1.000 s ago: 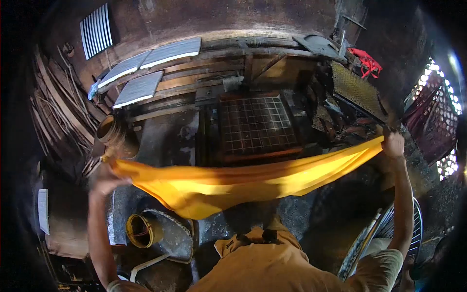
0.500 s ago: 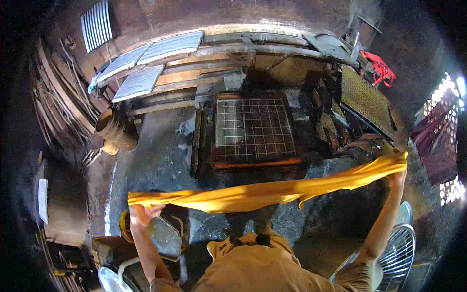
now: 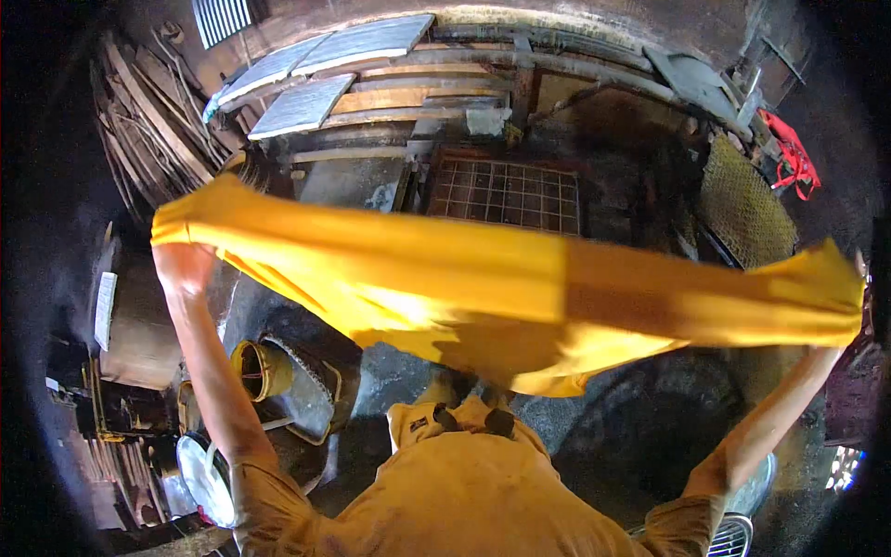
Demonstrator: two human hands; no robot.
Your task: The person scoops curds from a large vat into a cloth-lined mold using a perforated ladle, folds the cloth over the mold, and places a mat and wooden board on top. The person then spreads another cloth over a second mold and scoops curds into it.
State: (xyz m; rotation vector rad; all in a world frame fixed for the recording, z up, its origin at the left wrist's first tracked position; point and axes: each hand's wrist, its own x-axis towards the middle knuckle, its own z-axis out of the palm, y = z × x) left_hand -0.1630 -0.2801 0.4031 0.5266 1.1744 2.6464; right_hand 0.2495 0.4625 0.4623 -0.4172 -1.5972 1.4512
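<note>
A yellow cloth [image 3: 445,269] is stretched wide in the air between my two hands, its lower edge sagging in the middle. My left hand [image 3: 186,260] grips its left end, with the cloth draped over the fingers. At the far right, my right hand [image 3: 840,339] holds the other end, mostly covered by the fabric. Beyond the cloth, a grid-topped frame [image 3: 506,190] lies on the floor, its near part hidden by the fabric.
Grey panels [image 3: 367,45] rest on wooden beams at the back. Sticks [image 3: 148,111] lean at the left. A yellow bucket [image 3: 262,369] stands lower left. A woven panel [image 3: 747,200] and red straps [image 3: 792,153] are at the right.
The cloth has risen in view and spread from a narrow band into a wider sheet. My left hand has moved up and left, my right hand outward to the right.
</note>
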